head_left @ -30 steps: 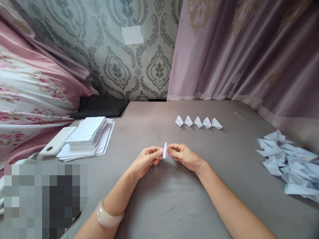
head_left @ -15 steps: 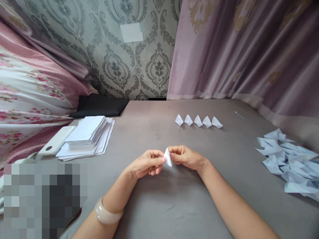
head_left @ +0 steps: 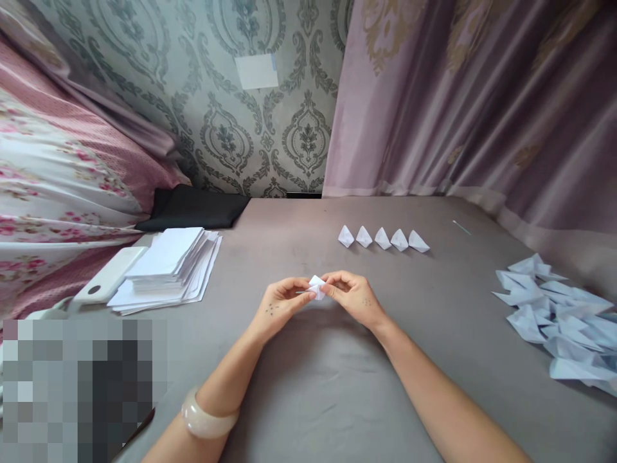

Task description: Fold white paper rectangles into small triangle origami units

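While both forearms (head_left: 230, 374) slant inward, the hands (head_left: 280, 305) nearly meet, pinching a small folded paper (head_left: 317, 283).

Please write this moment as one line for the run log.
left hand: holds folded paper; right hand: holds same paper; beyond: row of five paper shapes; far right: paper pile

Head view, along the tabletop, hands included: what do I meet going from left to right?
White paper stack → left hand → small folded paper, held between the fingers of both hands → right hand → thin stick → pile of folded white papers.
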The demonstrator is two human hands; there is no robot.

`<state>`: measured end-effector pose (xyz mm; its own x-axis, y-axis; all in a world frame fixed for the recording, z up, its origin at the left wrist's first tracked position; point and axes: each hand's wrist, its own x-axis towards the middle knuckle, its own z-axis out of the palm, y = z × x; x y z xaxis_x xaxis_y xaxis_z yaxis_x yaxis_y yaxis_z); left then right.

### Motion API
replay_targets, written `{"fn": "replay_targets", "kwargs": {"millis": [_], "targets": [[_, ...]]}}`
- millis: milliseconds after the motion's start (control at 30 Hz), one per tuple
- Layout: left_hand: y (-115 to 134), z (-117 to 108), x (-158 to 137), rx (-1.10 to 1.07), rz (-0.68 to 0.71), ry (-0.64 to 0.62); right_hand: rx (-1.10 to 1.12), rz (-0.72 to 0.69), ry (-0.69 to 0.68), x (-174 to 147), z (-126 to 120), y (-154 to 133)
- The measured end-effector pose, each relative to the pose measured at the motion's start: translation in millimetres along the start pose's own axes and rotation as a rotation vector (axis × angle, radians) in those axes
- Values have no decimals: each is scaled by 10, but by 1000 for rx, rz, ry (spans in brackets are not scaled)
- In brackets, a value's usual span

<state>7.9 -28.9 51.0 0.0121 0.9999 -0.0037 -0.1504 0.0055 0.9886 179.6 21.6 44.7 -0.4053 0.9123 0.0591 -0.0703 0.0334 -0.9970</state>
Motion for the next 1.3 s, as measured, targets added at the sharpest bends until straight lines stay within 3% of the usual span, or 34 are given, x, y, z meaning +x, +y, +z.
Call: {"fn": "replay_targets", "kwargs": {"millis": [333,533,700,767,967,1300], "targets": [[-45,72,11,-135,13,203,-32,-119,125,-32,120,0],[-5,75,-6,-75,22,142,-185,-225,139,-54,120,9],[13,16,-5,47,-74,81,-348,-311,87,-83,133,0],[-2,2,6,-18,-112,107,-272,-253,99,-78,144,2],[-37,28,34,-366,-158,218,21,91,67,-53,190,42],[17,17,-11,-165,-237,24,5,116,31,-48,100,-32]]}}
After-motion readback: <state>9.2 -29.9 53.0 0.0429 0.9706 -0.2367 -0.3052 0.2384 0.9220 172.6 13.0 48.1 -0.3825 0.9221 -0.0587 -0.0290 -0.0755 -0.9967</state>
